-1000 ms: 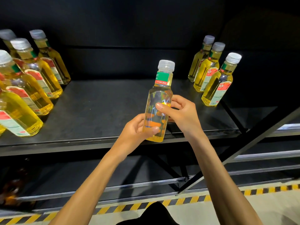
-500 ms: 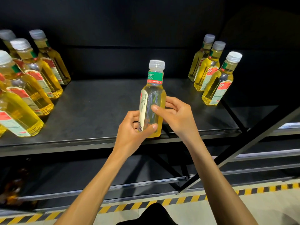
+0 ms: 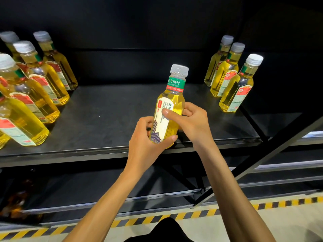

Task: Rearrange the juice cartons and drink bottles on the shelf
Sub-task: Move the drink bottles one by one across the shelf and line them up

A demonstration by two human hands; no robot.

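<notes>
A yellow tea bottle (image 3: 172,102) with a white cap, green neck band and a white label stands nearly upright over the front edge of the black shelf (image 3: 108,110). My left hand (image 3: 146,142) grips its lower body from the left, thumb across the base. My right hand (image 3: 190,121) holds the middle from the right, thumb pressed on the label. The bottle's bottom is hidden by my left hand, so I cannot tell whether it touches the shelf.
Several matching bottles (image 3: 35,91) crowd the shelf's left end. Three more bottles (image 3: 232,79) stand in a row at the right end. A diagonal black brace (image 3: 262,163) crosses at the right. Lower shelves and a yellow-black floor stripe (image 3: 174,217) lie below.
The bottle has been turned in my hands, so its white label now faces me. It has also shifted slightly to the right and become more upright.
</notes>
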